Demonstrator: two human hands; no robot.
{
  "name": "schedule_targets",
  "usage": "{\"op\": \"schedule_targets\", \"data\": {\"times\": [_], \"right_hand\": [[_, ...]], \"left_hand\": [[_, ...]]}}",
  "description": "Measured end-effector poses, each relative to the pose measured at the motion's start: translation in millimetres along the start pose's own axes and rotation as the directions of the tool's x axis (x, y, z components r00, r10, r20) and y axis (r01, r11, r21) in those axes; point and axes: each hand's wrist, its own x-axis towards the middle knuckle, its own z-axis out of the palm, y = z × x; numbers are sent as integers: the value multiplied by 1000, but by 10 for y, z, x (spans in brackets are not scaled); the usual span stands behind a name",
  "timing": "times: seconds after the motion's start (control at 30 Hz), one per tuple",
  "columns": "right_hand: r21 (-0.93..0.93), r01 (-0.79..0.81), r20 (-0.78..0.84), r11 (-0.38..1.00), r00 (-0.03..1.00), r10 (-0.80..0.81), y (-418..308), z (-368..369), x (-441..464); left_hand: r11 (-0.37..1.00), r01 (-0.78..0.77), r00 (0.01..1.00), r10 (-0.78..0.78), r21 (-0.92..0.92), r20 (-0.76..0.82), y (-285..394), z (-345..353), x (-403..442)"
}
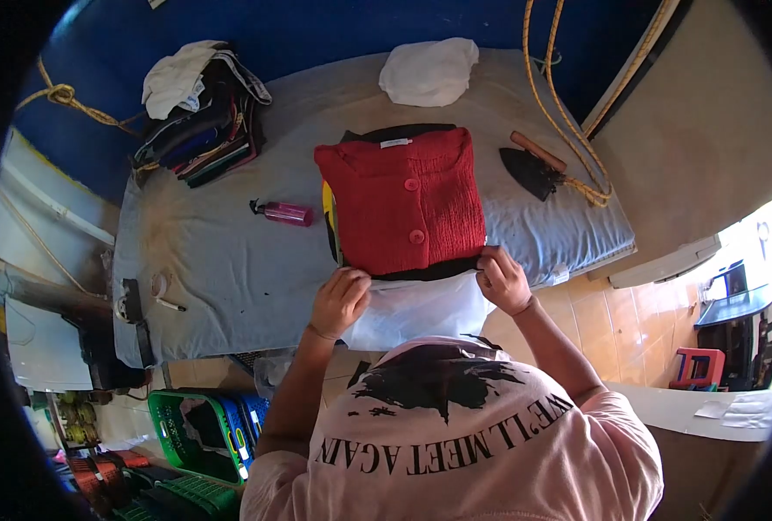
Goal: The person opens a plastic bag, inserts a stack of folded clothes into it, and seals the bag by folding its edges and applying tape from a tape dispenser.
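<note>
A pile of folded clothes lies on the table at the middle of its near edge, directly in front of the 2 hands and between their lines of reach. On top is a red top with 2 buttons showing and a white label at its neck; black cloth juts out along the near side, and yellow cloth shows at the left.

The hands are apart. The left hand is clamped with bent fingers on the pile's near-left corner, the right hand likewise on its near-right corner. Whether cloth, plastic or both sits in each pinch, I cannot tell. A whitish plastic bag spreads between the hands and hangs over the table's near edge.

Left of the pile a pink spray bottle lies on its side. A stack of clothes sits at the table's far-left corner, and a bundled white cloth at the far edge. Towards the right edge stands an iron with a wooden handle, its yellow cord beside it. A pen lies near the near-left corner.
</note>
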Motion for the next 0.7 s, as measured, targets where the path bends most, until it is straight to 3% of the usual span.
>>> {"op": "schedule_targets", "data": {"times": [0.17,0.23,0.33,0.4,0.53,0.63,0.67,0.7], "right_hand": [[138,-74,134,988,989,55,68,18,78],[148,-39,57,988,998,31,41,-2,131],[84,-60,-40,995,997,64,-6,6,152],[3,-43,-111,999,993,43,-75,-7,178],[-216,242,-81,946,961,-264,-5,-95,338],[-1,316,49,949,948,-316,65,-119,450],[81,312,105,947,942,-319,93,-113,478],[156,244,60,957,965,-255,104,-84,522]], "left_hand": [[997,75,995,-77,35,68,-56,41,-1],[993,110,987,-115,48,112,-25,23,-9],[987,78,996,-70,142,-57,22,4,-6],[993,9,998,0,122,-70,-6,-38,88],[988,-122,993,122,95,6,-132,-118,232],[985,-168,974,159,42,161,-209,-166,247],[981,-183,971,171,61,165,-209,-167,277],[977,-198,968,182,78,171,-202,-169,324]]}}
